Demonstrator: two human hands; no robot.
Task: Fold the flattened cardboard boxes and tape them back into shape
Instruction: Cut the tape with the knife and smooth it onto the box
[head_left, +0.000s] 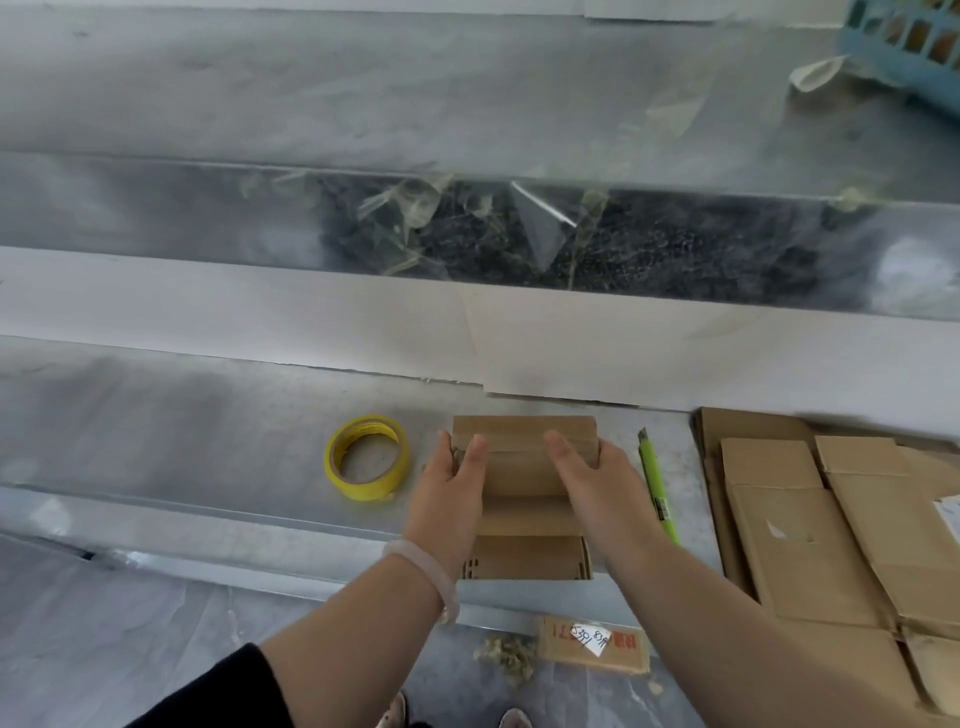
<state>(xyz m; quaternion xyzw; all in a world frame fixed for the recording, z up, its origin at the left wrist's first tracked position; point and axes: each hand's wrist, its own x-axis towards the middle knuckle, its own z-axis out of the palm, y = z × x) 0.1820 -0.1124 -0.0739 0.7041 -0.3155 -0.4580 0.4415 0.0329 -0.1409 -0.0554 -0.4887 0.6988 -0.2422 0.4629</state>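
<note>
Small cardboard box, its flanks hidden by the left hand and right hand that gripped it; stack of flattened boxes ran off frame right; all lay on a grey metal desk

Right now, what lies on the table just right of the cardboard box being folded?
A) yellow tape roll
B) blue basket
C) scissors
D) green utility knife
D: the green utility knife lies to the right of the cardboard box, while the yellow tape roll sits on the left.
</note>
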